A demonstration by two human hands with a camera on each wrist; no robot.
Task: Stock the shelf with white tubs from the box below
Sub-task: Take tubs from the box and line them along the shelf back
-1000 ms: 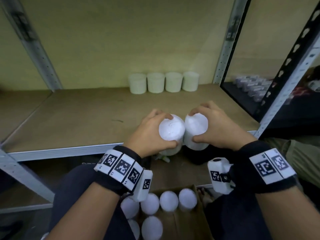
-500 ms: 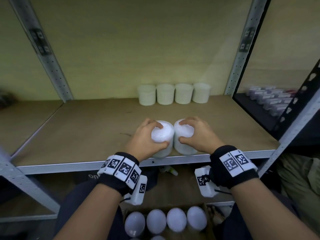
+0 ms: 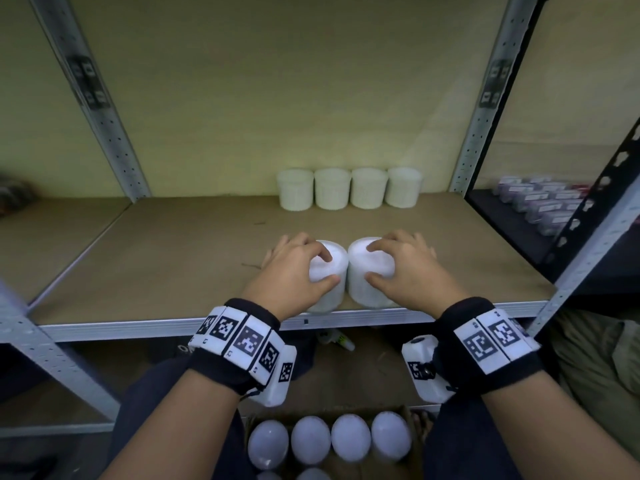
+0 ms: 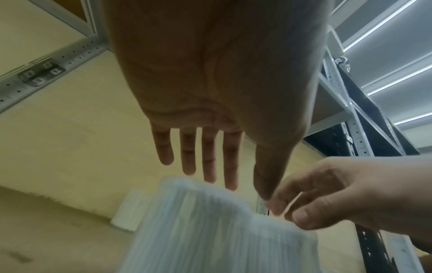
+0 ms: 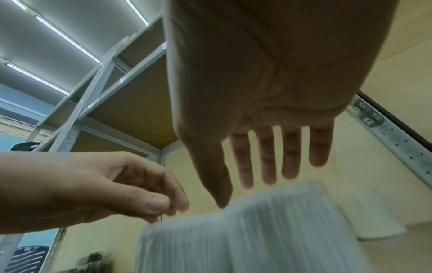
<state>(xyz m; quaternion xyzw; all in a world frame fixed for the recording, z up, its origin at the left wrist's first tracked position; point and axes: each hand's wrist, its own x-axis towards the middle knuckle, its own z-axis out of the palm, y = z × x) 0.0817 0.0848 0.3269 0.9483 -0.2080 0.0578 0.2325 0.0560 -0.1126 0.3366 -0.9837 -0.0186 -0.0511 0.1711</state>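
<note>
both wrist views smear the ribbed tub [image 4: 210, 230] into blur. the box [image 3: 412, 415] is cut by the head view's lower edge. labels on small containers [image 3: 540, 202] at right are unreadable.

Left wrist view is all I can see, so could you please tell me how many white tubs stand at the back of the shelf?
Observer: Four white ribbed plastic tubs stand side by side in a row against the back wall.
Operator: Thank you. Where do the two tubs under the hands stand?
Observer: Close together near the front edge of the brown board shelf. The left hand grips the left tub from above and the right hand grips the right tub.
Operator: Are there any in the box?
Observer: Yes. The open cardboard box below shows a row of four round white lids, with more partly cut off beneath.
</note>
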